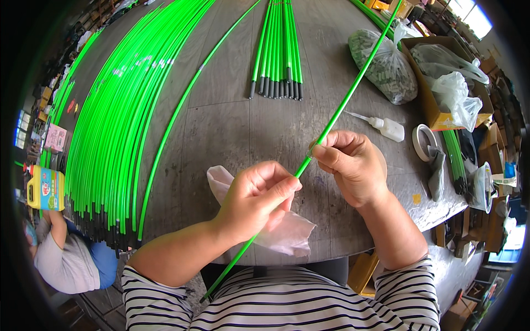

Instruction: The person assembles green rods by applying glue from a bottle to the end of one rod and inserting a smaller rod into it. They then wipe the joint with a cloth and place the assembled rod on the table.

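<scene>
- Green rod (303,165), held above the table (221,129), slants from beyond the near edge toward the far right corner.
- Left hand (256,198): thumb and curled fingers close on the rod, lower along it.
- Right hand (356,165): thumb and forefinger pinch the rod just above the left hand, the other fingers folded in.
- White cloth (290,237) shows behind the left hand, near the table's near edge; whether the fingers hold it, I cannot tell.
- Large sheaf of green rods (121,121), black-tipped, lies along the left edge, with a single rod (179,113) beside it.
- Smaller rod bundle (276,49) reaches inward from the middle of the far edge, dark ends nearest the hands.
- Toward the right edge: dropper bottle (392,129), tape roll (424,143), clear bag (383,69) and cardboard box (444,122).
</scene>
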The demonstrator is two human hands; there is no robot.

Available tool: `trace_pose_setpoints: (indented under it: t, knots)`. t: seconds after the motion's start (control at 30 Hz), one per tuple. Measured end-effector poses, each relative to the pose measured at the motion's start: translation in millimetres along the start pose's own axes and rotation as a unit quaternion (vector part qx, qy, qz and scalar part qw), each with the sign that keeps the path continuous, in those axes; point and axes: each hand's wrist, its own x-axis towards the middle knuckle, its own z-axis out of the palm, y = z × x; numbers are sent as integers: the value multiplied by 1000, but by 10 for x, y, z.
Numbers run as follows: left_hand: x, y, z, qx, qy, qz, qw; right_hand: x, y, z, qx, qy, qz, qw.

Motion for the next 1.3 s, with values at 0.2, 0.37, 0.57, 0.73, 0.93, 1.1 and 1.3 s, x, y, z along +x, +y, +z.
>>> trace_pose_setpoints:
  t: [0.2,0.37,0.57,0.73,0.93,1.1,1.3]
  knots:
    - [5,55,-35,-50,-44,-19,998,16,-26,-98,57,-43,2,997]
    - [-11,64,-26,-69,-83,-35,994,11,-47,-79,67,-79,-12,995]
    - [-14,64,-18,-87,-100,-50,990,6,-28,-80,105,-89,-5,990]
    - [-19,63,-8,-60,-101,-31,993,5,-6,-76,91,-98,-30,991]
    - [-83,-12,38,126,-7,120,985,-14,-6,-17,50,-85,-40,994]
    - [-70,-58,40,389,81,285,872,-31,63,50,53,-50,-24,997]
    - [-9,112,-17,-20,-59,-59,996,-20,48,57,47,-44,-44,997]
